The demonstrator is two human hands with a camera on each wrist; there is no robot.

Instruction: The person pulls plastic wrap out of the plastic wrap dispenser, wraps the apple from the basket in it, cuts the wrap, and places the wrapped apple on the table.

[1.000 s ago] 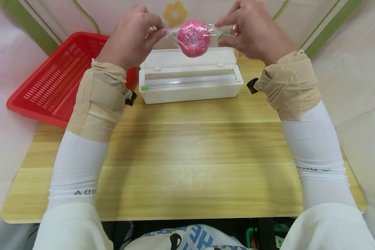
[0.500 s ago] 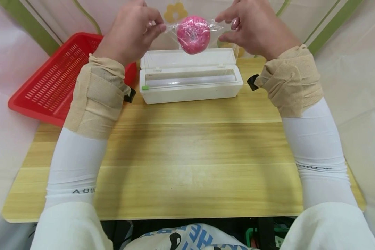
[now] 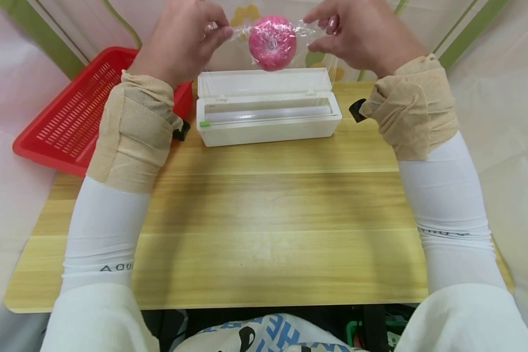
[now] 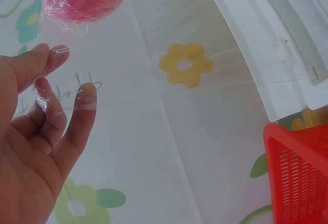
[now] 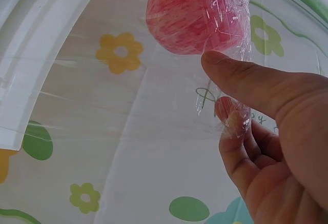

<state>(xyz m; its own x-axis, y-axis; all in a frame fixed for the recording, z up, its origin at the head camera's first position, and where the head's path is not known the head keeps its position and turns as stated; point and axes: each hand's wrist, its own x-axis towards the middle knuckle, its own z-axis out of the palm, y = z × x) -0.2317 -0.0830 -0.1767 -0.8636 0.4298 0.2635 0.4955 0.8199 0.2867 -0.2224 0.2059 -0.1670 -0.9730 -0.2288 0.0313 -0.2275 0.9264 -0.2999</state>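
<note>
Red basket [image 3: 48, 159]: It is lying slanted at the far left, its left corner showing past the side of the tabletop [image 3: 264, 210] in the head view; its right end is passing behind the left forearm and coming just beside the box.
Left hand [image 3: 176, 44]: It is hanging above the far side and pinching the clear film [image 3: 305, 32] between thumb and forefinger, the other fingers bending.
White box [image 3: 270, 133]: It is sitting near the tabletop's far edge, between the two wrists. Its lid [image 3: 264, 82] is standing open at the back, a roll [image 3: 264, 115] is lying lengthwise inside, and a green slider [image 3: 204, 123] is sitting at the left end of the front rim.
Reddish-pink fruit [image 3: 273, 43]: It is hanging in the film between the two hands, its lower edge just meeting the lid's top line in the head view.
Room in the middle: Bare wood is stretching from the box's front down to the near edge, the forearms bounding it on either side.
Right hand [image 3: 361, 36]: It is hanging opposite, film touching its fingers; thumb and forefinger are standing apart, and whether the remaining fingers are gripping, one cannot tell.
Right side: The pale sheet [image 3: 501, 98] is rising beside the right forearm, closing off the space there.
</note>
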